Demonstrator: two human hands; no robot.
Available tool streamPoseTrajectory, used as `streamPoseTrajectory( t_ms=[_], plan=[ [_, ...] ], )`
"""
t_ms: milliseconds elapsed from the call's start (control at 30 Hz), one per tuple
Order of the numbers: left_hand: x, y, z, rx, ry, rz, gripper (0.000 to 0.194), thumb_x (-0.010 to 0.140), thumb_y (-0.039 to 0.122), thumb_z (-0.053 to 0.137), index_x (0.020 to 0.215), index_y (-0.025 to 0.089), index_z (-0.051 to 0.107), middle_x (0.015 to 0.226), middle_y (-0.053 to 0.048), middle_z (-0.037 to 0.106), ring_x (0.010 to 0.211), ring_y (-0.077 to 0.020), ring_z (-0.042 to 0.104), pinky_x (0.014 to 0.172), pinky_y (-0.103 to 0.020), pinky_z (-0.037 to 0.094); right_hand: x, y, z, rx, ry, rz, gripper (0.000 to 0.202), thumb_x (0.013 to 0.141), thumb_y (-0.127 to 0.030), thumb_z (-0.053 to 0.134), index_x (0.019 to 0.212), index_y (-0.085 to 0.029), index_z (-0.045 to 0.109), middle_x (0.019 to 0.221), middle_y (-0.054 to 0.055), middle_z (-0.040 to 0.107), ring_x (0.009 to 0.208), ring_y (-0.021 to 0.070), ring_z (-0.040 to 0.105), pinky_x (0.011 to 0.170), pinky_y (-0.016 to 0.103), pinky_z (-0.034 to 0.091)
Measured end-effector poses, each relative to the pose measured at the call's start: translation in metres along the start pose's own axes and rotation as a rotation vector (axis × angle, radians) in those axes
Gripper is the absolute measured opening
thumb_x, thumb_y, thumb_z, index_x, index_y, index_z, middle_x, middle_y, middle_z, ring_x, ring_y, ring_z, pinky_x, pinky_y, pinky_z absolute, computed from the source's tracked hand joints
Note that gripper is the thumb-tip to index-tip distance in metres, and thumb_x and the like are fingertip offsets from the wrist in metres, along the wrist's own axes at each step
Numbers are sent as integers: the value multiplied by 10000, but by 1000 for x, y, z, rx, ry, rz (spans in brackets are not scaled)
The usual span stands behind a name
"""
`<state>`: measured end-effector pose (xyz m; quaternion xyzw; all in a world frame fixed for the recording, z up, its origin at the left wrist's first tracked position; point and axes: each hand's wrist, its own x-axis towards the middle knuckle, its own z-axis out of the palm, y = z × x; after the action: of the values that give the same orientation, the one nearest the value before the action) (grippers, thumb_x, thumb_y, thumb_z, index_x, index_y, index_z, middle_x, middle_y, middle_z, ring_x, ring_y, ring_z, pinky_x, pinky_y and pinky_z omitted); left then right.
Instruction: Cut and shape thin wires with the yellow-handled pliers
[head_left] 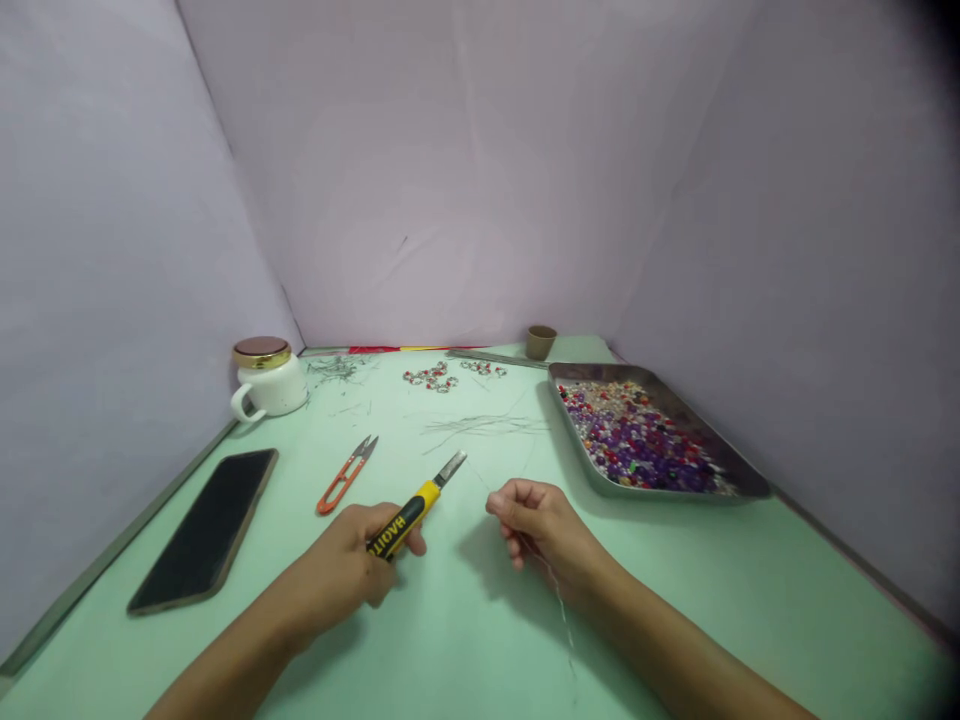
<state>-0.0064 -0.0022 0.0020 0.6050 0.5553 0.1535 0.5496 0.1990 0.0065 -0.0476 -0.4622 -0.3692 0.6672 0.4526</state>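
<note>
My left hand (349, 565) is wrapped around a yellow-and-black hand tool (409, 518) with lettering on its handle. Its narrow metal tip points up and to the right; whether it is pliers or a cutter I cannot tell. My right hand (544, 525) pinches a fine wire (561, 600) between thumb and fingertips. One thin end runs from that pinch toward the tool's tip, and a twisted, whitish length hangs below the palm. Orange thread snips (346, 476) lie on the green table just beyond my left hand.
At right stands a metal tray (592, 480) of mixed beads. Loose wires (487, 425) and beaded pieces (431, 378) lie ahead, near a small brown cup (540, 342). A phone (206, 530), a white lidded mug (274, 385) and wire scraps (334, 368) are at left. Pale walls enclose the table.
</note>
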Motion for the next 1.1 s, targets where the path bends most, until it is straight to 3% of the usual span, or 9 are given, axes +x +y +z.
streamPoseTrajectory(
  t_ms=[100,233,467,700,900,1100],
  plan=[
    [1,-2,2,10,-23,-25,456,428,63,362,841,168,526,578,53,291,534,-89,262,477,-218,180,-1,-2,-1,71,4,52,281,587,-336,704,603,-137,506,421,-58,471,320,31,380,303,144,313],
    [4,-4,5,53,-33,35,468,448,55,358,868,166,530,587,54,301,535,-86,262,482,-222,183,-3,-4,-2,146,-44,95,253,607,-324,691,635,-126,535,416,-59,464,316,22,365,307,137,285],
    [3,0,3,86,-34,92,330,460,64,356,715,165,539,562,56,357,509,-83,286,466,-221,199,-2,-3,-2,148,-76,107,245,614,-335,674,651,-127,548,394,-66,439,304,24,327,283,143,237],
    [6,-2,2,-35,24,86,184,392,83,328,536,161,412,601,35,408,542,-88,328,472,-218,187,-3,-3,-2,77,-88,51,253,590,-335,679,609,-138,523,384,-70,431,298,22,304,266,138,201],
    [8,-3,2,-160,-115,99,219,400,47,377,585,158,417,675,25,441,590,-96,351,513,-223,231,-3,-1,-2,92,-85,54,215,606,-310,658,623,-137,532,392,-69,427,308,25,310,278,141,209],
    [7,-6,3,-77,-146,155,238,438,46,358,630,171,425,610,47,383,559,-89,301,500,-228,207,-4,-3,0,119,-90,80,209,616,-308,653,643,-133,540,398,-71,415,312,27,303,279,145,200]
  ],
)
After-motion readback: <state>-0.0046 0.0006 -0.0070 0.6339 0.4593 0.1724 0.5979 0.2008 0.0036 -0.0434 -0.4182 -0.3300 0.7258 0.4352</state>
